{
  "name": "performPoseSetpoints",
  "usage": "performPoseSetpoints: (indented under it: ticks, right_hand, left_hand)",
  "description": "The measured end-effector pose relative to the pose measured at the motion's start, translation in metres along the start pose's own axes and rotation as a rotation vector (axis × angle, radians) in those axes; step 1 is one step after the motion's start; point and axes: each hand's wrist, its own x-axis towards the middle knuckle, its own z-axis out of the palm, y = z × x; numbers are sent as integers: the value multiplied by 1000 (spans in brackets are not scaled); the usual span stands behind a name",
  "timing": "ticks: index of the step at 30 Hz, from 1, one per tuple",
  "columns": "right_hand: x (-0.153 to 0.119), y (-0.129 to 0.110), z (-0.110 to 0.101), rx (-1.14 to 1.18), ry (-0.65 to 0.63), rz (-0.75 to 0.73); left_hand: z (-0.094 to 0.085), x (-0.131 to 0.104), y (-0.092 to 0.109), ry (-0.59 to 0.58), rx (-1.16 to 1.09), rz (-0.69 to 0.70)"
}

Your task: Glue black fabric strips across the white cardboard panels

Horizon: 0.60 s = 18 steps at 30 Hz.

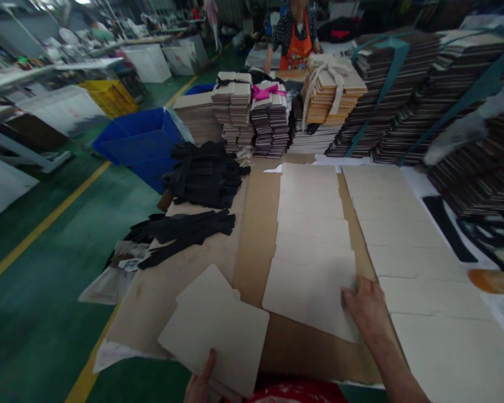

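Nearest, my left hand (199, 383) grips loose cards (218, 336) at left, number unclear. My right hand (367, 305), fingers curled, touches the middle row's nearest card (308, 285); pinch unconfirmed. I judge this as positioning, calling for light edge control. The right row (411, 260) shows six cards. Farther: two black strip bundles (208, 176), three cloth-tied stacks (271, 123).

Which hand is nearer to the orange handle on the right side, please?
Right. The right hand lies left of the orange handle, across one column of beige panels; the left hand is much farther left, holding loose panels.
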Motion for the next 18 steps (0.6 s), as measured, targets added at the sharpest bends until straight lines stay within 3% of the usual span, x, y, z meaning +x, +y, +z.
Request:
performPoseSetpoints:
  ticks: [2, 4, 8, 10, 13, 18]
  right_hand:
    - [-13, -14, 1, -12, 96, -126]
    - [-33, -38, 9, 70, 51, -250]
    - [-94, -102, 42, 338, -498, -307]
    - [-123, -129, 61, 391, -625, -272]
    - [-150, -152, 85, 408, -630, -202]
    - [-160, -165, 101, 469, -645, -132]
  left_hand:
    - [-9, 0, 0, -42, -90, -39]
    - [-16, 1, -3, -76, -177, -44]
    - [-21, 9, -9, -111, -282, -21]
    - [-23, 14, -11, -139, -314, -15]
    - [-27, 19, -10, -196, -339, -24]
    - [-40, 21, -9, -288, -356, -69]
